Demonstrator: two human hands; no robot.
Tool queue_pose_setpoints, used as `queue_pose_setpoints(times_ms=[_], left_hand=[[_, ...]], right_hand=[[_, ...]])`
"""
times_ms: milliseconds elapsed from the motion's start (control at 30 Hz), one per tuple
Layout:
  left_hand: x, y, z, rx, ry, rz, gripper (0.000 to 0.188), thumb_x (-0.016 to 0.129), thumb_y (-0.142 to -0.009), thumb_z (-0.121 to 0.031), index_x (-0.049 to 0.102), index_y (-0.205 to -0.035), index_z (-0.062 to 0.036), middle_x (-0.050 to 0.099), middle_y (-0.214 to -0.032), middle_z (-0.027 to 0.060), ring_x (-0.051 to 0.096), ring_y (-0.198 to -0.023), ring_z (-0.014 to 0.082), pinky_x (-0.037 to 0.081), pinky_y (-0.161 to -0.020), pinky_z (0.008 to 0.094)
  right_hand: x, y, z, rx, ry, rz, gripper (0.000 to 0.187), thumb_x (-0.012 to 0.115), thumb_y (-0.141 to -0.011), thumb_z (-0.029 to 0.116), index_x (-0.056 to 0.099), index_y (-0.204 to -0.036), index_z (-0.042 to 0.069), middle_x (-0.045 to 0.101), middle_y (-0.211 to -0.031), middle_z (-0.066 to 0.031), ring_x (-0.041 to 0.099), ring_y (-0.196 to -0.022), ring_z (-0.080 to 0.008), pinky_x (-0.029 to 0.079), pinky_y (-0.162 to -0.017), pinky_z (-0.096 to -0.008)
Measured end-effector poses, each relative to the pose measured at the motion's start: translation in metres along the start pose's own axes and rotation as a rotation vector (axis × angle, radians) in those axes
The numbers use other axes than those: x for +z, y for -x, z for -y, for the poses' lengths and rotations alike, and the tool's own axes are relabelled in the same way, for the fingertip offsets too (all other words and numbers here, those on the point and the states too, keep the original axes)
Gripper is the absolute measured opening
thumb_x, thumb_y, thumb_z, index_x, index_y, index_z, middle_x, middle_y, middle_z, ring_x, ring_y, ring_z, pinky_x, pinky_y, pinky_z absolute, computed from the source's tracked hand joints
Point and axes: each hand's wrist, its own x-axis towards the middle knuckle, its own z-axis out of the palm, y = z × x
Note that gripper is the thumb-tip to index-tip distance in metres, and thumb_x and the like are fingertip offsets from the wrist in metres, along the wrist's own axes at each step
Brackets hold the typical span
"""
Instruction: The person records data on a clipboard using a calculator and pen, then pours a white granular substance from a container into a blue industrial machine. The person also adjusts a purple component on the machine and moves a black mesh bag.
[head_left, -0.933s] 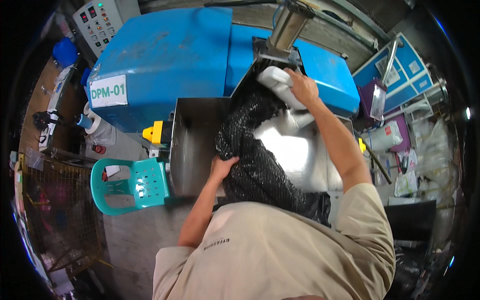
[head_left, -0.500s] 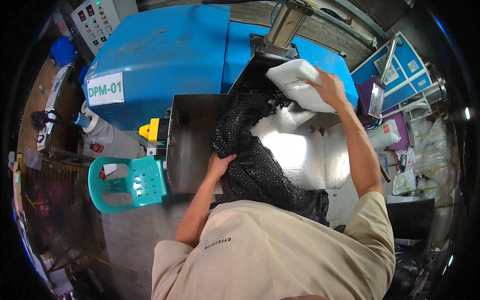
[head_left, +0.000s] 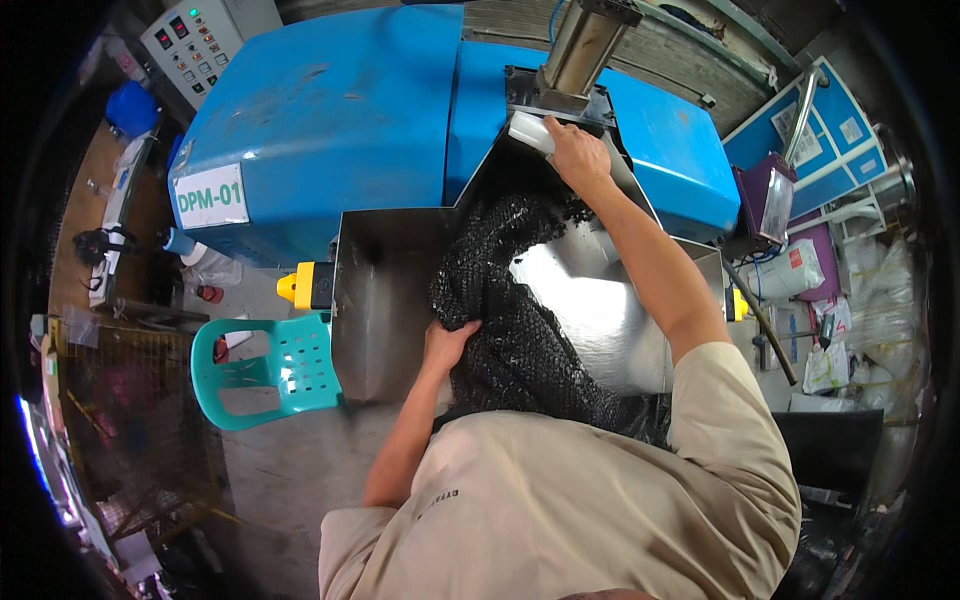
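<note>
A long bunch of black, shiny, textured plastic sheet (head_left: 505, 310) lies across the metal hopper tray (head_left: 375, 300), running from the dark feed throat toward my body. My left hand (head_left: 450, 345) is closed on its left edge, with the fingertips partly hidden in the folds. At the top of the throat, my right hand (head_left: 578, 155) grips a white plastic slab (head_left: 530, 131), seen nearly edge-on and tilted down into the opening. The slab's lower part is hard to make out. Small black scraps lie around the throat.
A blue machine housing (head_left: 320, 110) stands behind the tray, with a metal cylinder (head_left: 588, 50) above the throat. A control panel (head_left: 195, 45) is at far left. Yellow switches (head_left: 295, 287) flank the tray. A green plastic chair (head_left: 300, 365) stands left; wrapped bags (head_left: 880, 310) are at right.
My right hand has moved left and away from me, bringing the white slab to the throat's top and turning it edge-on. My left hand stays on the black plastic sheet.
</note>
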Motion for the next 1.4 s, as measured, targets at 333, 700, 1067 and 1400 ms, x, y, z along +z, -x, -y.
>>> queue_pose_setpoints(times_ms=[333, 700, 1067, 1400], left_hand=[[0.007, -0.004, 0.009, 0.045, 0.048, -0.035, 0.06, 0.092, -0.084, -0.028, 0.072, -0.126, 0.0085, 0.077, -0.126, 0.0247, 0.075, -0.12, 0.0339, 0.056, -0.103, 0.0416], [0.008, 0.001, 0.004, 0.078, -0.039, -0.048, 0.062, 0.092, -0.083, -0.033, 0.072, -0.128, 0.0052, 0.077, -0.127, 0.0229, 0.075, -0.119, 0.0348, 0.056, -0.104, 0.0429], [0.006, -0.013, 0.01, 0.062, 0.083, 0.002, 0.053, 0.089, -0.086, -0.027, 0.073, -0.127, 0.0039, 0.078, -0.125, 0.0203, 0.075, -0.117, 0.0327, 0.055, -0.104, 0.0425], [0.01, -0.018, -0.002, 0.013, -0.016, 0.012, 0.067, 0.092, -0.082, -0.034, 0.07, -0.131, 0.0066, 0.076, -0.13, 0.0232, 0.073, -0.122, 0.0349, 0.055, -0.106, 0.0429]], right_hand=[[-0.079, 0.032, -0.034, 0.028, -0.027, -0.081, 0.064, 0.073, -0.088, 0.008, 0.061, -0.149, 0.02, 0.077, -0.123, -0.0149, 0.075, -0.112, -0.0378, 0.06, -0.091, -0.0502], [0.03, -0.01, -0.013, 0.05, 0.036, 0.0, 0.052, 0.066, -0.093, 0.01, 0.055, -0.143, 0.02, 0.075, -0.114, -0.0164, 0.075, -0.107, -0.0377, 0.06, -0.089, -0.0527], [-0.09, 0.028, -0.017, 0.017, -0.076, -0.028, 0.059, 0.07, -0.089, 0.006, 0.061, -0.146, 0.018, 0.077, -0.12, -0.0167, 0.074, -0.113, -0.0388, 0.06, -0.091, -0.0509], [0.072, 0.039, -0.004, -0.134, 0.074, -0.147, 0.054, 0.058, -0.093, 0.008, 0.057, -0.145, 0.024, 0.067, -0.1, -0.0087, 0.073, -0.092, -0.0324, 0.06, -0.068, -0.0505]])
